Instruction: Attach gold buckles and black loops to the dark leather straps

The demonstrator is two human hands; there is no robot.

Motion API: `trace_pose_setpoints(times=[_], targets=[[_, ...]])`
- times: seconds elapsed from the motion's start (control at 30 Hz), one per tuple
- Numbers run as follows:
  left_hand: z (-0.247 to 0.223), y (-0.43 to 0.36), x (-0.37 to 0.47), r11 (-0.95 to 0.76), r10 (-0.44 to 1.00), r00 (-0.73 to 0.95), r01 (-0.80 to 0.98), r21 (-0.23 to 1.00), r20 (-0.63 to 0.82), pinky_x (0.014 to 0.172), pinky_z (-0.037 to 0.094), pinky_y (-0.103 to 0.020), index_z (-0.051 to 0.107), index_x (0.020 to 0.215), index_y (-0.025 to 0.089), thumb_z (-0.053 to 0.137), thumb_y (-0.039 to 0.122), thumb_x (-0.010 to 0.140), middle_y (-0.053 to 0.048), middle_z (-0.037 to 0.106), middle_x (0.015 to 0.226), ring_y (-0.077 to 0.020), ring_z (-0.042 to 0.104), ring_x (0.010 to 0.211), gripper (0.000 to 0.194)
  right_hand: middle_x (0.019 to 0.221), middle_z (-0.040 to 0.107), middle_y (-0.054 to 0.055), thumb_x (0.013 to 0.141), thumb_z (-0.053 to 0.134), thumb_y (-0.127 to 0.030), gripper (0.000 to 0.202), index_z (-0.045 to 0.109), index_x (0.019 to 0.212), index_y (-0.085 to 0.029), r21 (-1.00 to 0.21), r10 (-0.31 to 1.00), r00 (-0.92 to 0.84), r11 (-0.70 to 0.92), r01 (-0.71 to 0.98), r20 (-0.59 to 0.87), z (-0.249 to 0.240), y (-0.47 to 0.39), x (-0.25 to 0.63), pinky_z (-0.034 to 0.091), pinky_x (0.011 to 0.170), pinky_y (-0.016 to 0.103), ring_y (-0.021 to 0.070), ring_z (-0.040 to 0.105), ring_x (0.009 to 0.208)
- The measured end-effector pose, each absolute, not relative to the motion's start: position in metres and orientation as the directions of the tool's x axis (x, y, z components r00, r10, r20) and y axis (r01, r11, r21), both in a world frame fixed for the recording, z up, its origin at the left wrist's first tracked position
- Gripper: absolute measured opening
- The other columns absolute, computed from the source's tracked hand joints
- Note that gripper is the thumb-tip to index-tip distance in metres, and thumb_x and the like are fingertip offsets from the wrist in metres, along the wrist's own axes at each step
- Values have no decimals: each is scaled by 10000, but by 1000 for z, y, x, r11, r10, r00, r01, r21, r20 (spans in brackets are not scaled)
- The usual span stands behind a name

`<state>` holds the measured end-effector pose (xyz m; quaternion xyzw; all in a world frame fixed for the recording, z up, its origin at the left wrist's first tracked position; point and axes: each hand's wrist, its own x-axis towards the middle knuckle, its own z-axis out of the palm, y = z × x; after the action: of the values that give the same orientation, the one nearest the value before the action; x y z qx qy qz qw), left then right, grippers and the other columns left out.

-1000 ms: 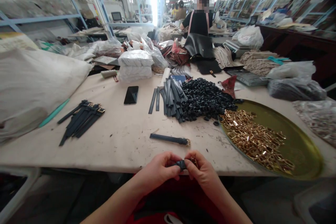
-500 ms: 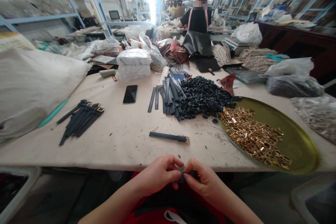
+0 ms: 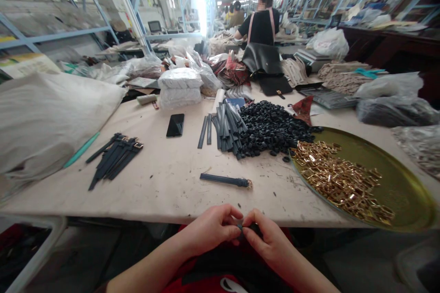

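Observation:
At the table's front edge, my left hand [image 3: 217,228] and my right hand [image 3: 268,237] meet with fingertips pinched on a small dark piece [image 3: 240,234]. Most of that piece is hidden by the fingers, so its exact shape cannot be made out. Just beyond the hands lies a dark strap with a gold buckle [image 3: 225,180]. Further back is a heap of small black loops [image 3: 271,128], with flat dark strips [image 3: 227,126] against its left side. Gold buckles [image 3: 338,178] are piled in a round, gold-coloured tray [image 3: 409,197] on the right.
Several buckled straps [image 3: 115,158] lie at the left, near a large pale cloth sack [image 3: 51,119]. A phone [image 3: 175,125] rests mid-table. Wrapped white packs [image 3: 180,87], a black bag [image 3: 263,62] and fabric stacks line the back. A person [image 3: 261,25] is beyond the table.
The whole scene has shifted slightly to the right as my head turned a little left. Both hands keep their pinch on the small dark piece, with hardly any finger movement.

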<state>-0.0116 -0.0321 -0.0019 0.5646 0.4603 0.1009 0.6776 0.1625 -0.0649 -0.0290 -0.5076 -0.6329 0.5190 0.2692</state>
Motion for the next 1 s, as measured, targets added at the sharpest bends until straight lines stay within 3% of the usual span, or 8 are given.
trace_pose_setpoints(times=[0.17, 0.37, 0.57, 0.73, 1.0], targets=[[5, -30, -19, 292, 648, 567, 432, 853, -509, 571, 400, -214, 565, 962, 155, 505, 200, 678, -13, 647, 742, -131, 568, 661, 294, 718, 570, -2, 860, 369, -329, 212, 491, 995, -221, -948, 851, -450, -154, 279, -270, -29, -68, 167, 381, 525, 242, 132, 500, 585], [-6, -34, -20, 411, 554, 558, 461, 786, -617, 497, 380, -195, 546, 747, 131, 466, 290, 711, -18, 622, 672, -107, 550, 542, 181, 898, 630, 50, 841, 401, -237, 195, 513, 1000, -223, -887, 912, -405, 127, 443, -71, -23, -70, 169, 405, 679, 277, 184, 568, 802], [-6, -29, -5, 233, 651, 531, 540, 809, -542, 475, 366, -195, 515, 689, 149, 424, 282, 718, -8, 613, 637, -109, 543, 511, 164, 879, 640, 61, 842, 365, -192, 209, 502, 999, -204, -794, 935, -353, 228, 564, 18, -22, -68, 167, 434, 689, 281, 187, 590, 796], [-2, -25, -3, 21, 709, 510, 675, 737, -487, 483, 359, -193, 535, 725, 160, 380, 317, 753, 5, 603, 622, -112, 543, 527, 222, 875, 652, 86, 818, 367, -142, 222, 497, 993, -180, -673, 961, -240, 267, 690, 135, -33, -67, 161, 455, 681, 323, 219, 610, 788], [0, -25, -3, 21, 667, 516, 708, 706, -537, 438, 325, -181, 534, 688, 165, 393, 278, 718, 28, 566, 589, -100, 498, 494, 183, 865, 644, 65, 820, 367, -129, 217, 472, 998, -194, -690, 954, -273, 282, 666, 126, -34, -64, 163, 461, 680, 308, 194, 606, 777]])
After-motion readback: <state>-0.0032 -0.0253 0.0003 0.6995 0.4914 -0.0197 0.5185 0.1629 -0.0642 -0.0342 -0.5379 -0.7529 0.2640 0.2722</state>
